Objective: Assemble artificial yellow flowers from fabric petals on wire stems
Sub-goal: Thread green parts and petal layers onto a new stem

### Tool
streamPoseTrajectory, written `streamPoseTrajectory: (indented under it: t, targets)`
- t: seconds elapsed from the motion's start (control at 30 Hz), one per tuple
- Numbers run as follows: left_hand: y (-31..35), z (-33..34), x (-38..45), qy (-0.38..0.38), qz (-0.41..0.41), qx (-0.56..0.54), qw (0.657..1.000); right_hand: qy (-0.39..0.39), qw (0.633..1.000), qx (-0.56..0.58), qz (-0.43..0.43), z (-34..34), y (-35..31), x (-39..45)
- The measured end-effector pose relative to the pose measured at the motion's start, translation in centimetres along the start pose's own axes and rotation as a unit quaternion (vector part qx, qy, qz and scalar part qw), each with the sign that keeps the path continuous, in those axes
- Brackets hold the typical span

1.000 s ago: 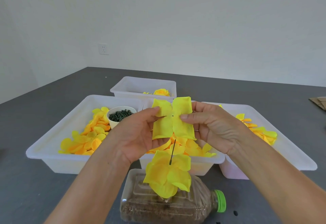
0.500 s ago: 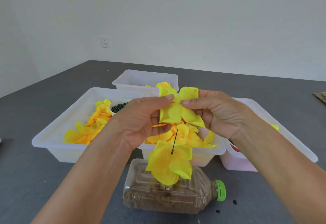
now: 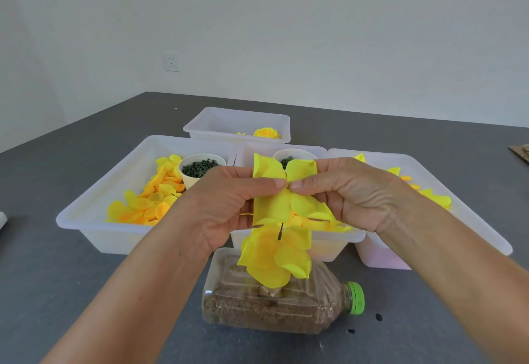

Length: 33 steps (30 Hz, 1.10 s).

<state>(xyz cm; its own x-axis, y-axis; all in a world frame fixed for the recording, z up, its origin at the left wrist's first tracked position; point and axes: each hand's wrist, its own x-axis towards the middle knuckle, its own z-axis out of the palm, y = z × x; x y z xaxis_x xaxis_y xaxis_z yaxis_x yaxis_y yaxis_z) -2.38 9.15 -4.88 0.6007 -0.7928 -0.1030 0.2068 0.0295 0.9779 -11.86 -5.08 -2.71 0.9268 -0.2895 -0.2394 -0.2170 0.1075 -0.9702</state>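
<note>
A four-lobed yellow fabric petal piece [image 3: 274,203] is held in the air over the trays. My left hand [image 3: 226,206] pinches it from the left and my right hand [image 3: 352,192] from the right, with the fingertips meeting at its centre. Just below, a dark wire stem tip [image 3: 280,233] pokes up through a partly built yellow flower [image 3: 276,256]. That flower stands in a clear plastic bottle [image 3: 274,306] that lies on its side, filled with brown grains. The lower stem is hidden by petals.
Three white trays sit side by side: the left tray [image 3: 94,220] holds orange-yellow petals and a cup of dark green bits [image 3: 200,169]; the middle tray [image 3: 337,245] and right tray [image 3: 481,237] hold more petals. A far tray [image 3: 217,119] holds a finished flower [image 3: 266,133].
Both hands have kept their pinch on the petal piece, whose fingertips have drawn together at its centre. The view has tilted up a little, so trays and bottle sit lower.
</note>
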Motion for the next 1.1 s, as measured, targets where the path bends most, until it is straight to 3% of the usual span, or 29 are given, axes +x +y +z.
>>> streamPoseTrajectory:
  t: [1.1]
  targets:
    - [-1.1,0.0,0.0,-0.003,-0.044,0.009,0.999,-0.022,0.999,-0.016,0.033,-0.4,0.5,0.1]
